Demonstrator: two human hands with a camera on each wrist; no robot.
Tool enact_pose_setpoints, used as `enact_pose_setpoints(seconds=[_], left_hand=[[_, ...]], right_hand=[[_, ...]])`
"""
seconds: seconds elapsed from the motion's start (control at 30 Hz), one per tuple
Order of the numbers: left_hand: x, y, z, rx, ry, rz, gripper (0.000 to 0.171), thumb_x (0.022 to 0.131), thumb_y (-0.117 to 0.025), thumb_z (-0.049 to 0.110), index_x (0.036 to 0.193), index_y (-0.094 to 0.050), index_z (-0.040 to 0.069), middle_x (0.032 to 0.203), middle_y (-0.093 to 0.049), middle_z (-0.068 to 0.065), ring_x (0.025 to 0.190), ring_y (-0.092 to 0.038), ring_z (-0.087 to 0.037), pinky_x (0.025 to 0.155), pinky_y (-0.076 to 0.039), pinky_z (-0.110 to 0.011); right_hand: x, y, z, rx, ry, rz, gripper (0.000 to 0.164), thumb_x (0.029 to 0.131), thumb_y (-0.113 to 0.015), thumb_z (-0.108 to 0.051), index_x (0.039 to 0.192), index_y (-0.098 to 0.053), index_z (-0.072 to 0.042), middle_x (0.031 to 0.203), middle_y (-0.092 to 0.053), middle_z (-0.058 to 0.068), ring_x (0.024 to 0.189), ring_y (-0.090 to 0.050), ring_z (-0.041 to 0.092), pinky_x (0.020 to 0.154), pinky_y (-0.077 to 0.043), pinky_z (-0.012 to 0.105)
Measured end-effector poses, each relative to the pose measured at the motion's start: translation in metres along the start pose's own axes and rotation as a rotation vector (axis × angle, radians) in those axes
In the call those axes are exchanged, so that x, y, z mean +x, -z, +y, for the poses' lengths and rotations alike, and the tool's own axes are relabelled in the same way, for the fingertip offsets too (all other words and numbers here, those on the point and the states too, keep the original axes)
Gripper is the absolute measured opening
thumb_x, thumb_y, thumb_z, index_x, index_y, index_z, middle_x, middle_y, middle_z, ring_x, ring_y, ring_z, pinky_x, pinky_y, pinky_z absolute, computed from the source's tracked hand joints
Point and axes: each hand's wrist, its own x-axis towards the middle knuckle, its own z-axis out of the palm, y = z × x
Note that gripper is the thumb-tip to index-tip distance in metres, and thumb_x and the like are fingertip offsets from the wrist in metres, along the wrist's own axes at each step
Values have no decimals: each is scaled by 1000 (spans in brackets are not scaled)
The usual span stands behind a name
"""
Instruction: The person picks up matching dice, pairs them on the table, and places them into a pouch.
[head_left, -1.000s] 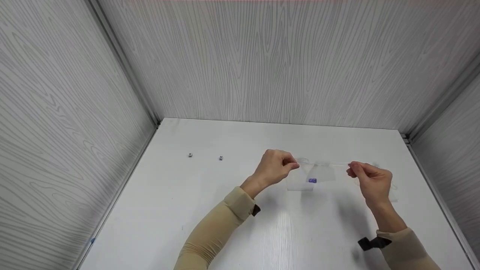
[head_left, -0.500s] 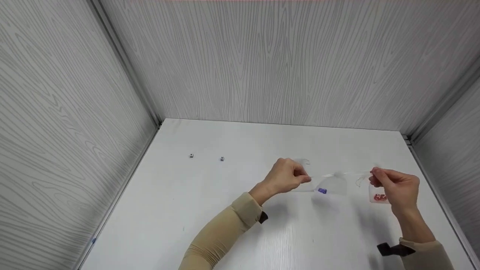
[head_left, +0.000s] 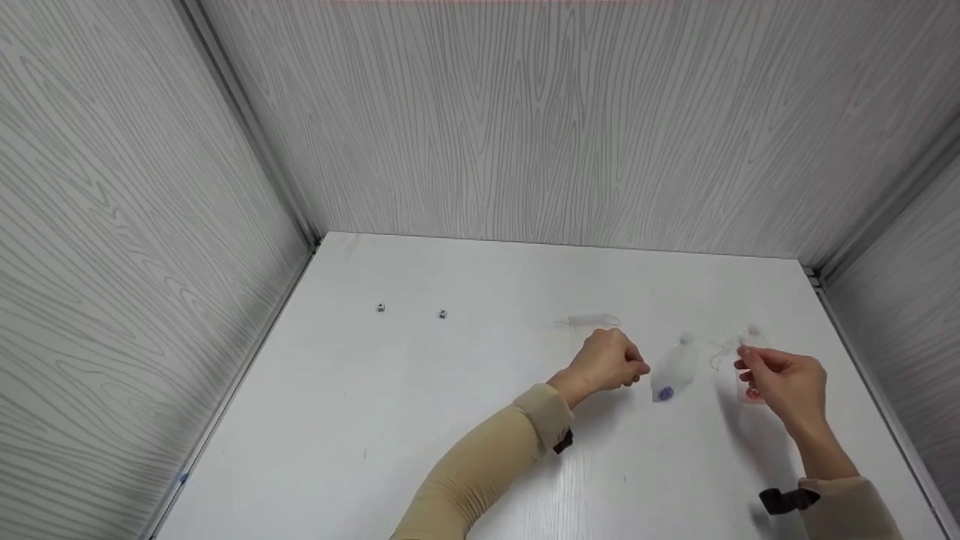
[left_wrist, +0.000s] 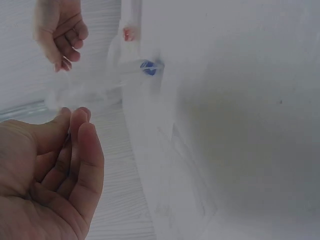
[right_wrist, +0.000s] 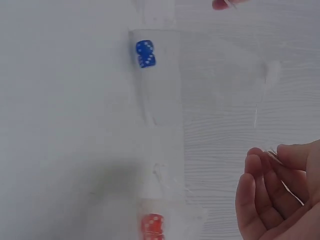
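A sheer pouch [head_left: 677, 367] with two blue dice [right_wrist: 145, 54] in its bottom corner stands between the hands, its neck gathered into a narrow bunch. My right hand [head_left: 787, 382] pinches a thin clear drawstring [right_wrist: 272, 152] between thumb and index finger, right of the pouch. On the other side, my left hand [head_left: 609, 361] pinches the opposite string end with its fingertips; a strand shows there in the right wrist view. Behind the right hand is a second sheer pouch [right_wrist: 195, 212] with red dice [right_wrist: 152, 226], partly covered by that hand in the head view.
Another sheer pouch [head_left: 592, 320] lies flat behind the left hand. Two small white dice [head_left: 381, 307] [head_left: 442, 314] sit apart on the white table [head_left: 315, 390] at left. Grey wood-grain panels [head_left: 525, 127] enclose the table at the back and sides.
The pouch's mouth, stretched wide between the hands earlier, is now drawn into a tight neck. Both hands have moved right and toward the front, the left hand still moving right lately.
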Motion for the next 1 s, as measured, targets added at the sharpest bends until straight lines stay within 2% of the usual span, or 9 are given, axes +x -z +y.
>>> enact_pose_setpoints(seconds=[0.07, 0.23, 0.3, 0.37, 0.43, 0.57, 0.67, 0.83, 1.0], left_hand=[[6, -7, 0, 29, 17, 0, 14, 105, -81, 19, 100, -91, 9, 79, -84, 3, 55, -61, 4, 54, -51, -13], [18, -24, 1, 75, 92, -17, 17, 105, -82, 21, 98, -90, 8, 73, -82, 2, 50, -58, 1, 52, -48, -13], [22, -31, 3, 76, 123, -27, 20, 105, -81, 22, 94, -89, 8, 69, -79, 2, 49, -57, -1, 51, -47, -15], [24, -37, 5, 81, 147, -33, 23, 106, -81, 24, 90, -87, 8, 65, -76, 3, 47, -57, -2, 51, -47, -16], [27, -44, 7, 107, 173, -30, 27, 105, -81, 26, 85, -85, 9, 60, -72, 4, 45, -56, -4, 50, -47, -17], [32, -57, 10, 212, 220, -20, 34, 105, -81, 29, 76, -75, 14, 54, -65, 5, 41, -54, -6, 46, -45, -19], [35, -66, 12, 255, 244, -7, 33, 104, -79, 26, 74, -69, 15, 56, -63, 5, 42, -53, -8, 44, -43, -21], [42, -70, 15, 207, 292, 19, 30, 103, -79, 24, 77, -69, 14, 61, -66, 4, 44, -56, -9, 42, -43, -22], [55, -64, 18, 203, 297, 27, 29, 103, -78, 22, 76, -72, 14, 61, -69, 3, 45, -57, -9, 43, -44, -22]], right_hand=[[-1, -7, 5, -74, 30, -8, 44, 110, -75, -31, 128, -80, 7, 82, -82, -19, 73, -78, 3, 61, -63, 20], [0, -25, 16, -245, 78, -42, 38, 111, -71, -28, 126, -82, 5, 102, -88, 17, 71, -76, 2, 59, -57, 18], [1, -33, 19, -293, 77, -72, 36, 112, -70, -25, 126, -82, 5, 110, -86, 24, 72, -76, 2, 57, -54, 20], [2, -41, 22, -336, 72, -107, 35, 112, -68, -24, 127, -82, 5, 108, -86, 24, 70, -74, 4, 55, -51, 22], [4, -47, 23, -383, 67, -141, 36, 112, -67, -25, 129, -81, 4, 98, -87, 19, 68, -71, 6, 56, -48, 26], [6, -56, 24, -493, 74, -172, 37, 110, -68, -29, 128, -83, 0, 80, -82, 8, 66, -62, 15, 60, -39, 35], [8, -59, 24, -529, 80, -193, 35, 108, -72, -28, 125, -84, 0, 86, -83, 11, 71, -62, 19, 62, -39, 37], [14, -58, 23, -520, 83, -227, 30, 105, -76, -23, 117, -86, 2, 103, -86, 19, 78, -65, 18, 64, -48, 32], [27, -52, 16, -519, 50, -209, 30, 105, -75, -21, 116, -85, 4, 90, -84, 14, 72, -65, 16, 61, -49, 34]])
